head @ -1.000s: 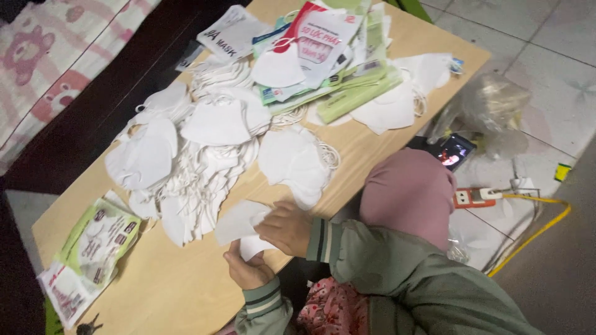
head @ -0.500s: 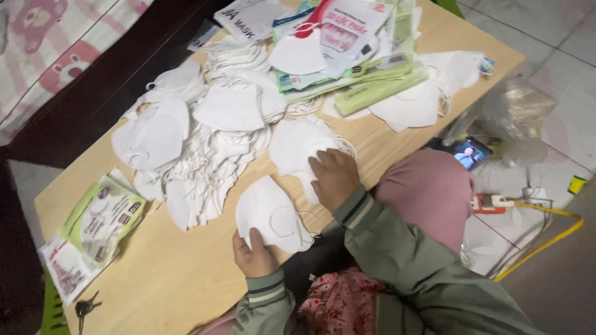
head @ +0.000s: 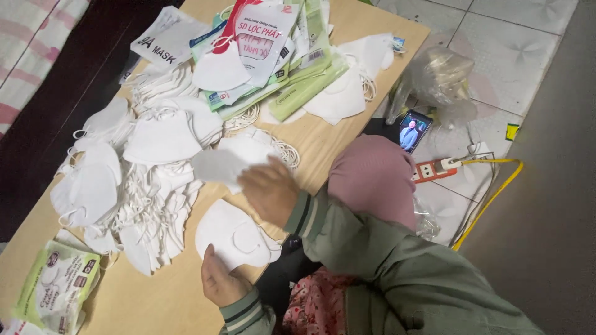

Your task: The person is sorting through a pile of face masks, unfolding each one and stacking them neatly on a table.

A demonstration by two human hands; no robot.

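Note:
A white cup-shaped face mask with a round valve [head: 233, 236] lies on the wooden table [head: 167, 298] near its front edge. My left hand [head: 218, 284] grips its lower edge. My right hand [head: 268, 191], in a green sleeve, is just above it and holds another white mask [head: 217, 166], blurred by motion. Behind that lies a small stack of white masks with elastic loops [head: 261, 147].
A big heap of loose white masks [head: 130, 180] covers the table's left. Printed mask packets [head: 267, 56] pile up at the back, another green packet [head: 56, 291] sits front left. On the tiled floor to the right are a phone [head: 413, 130], a power strip [head: 434, 169] and a yellow cable [head: 490, 198].
My right hand has left the small stack and come toward the valve mask, bringing a white mask along. My left hand has stayed on the valve mask, which was unfolded a second ago.

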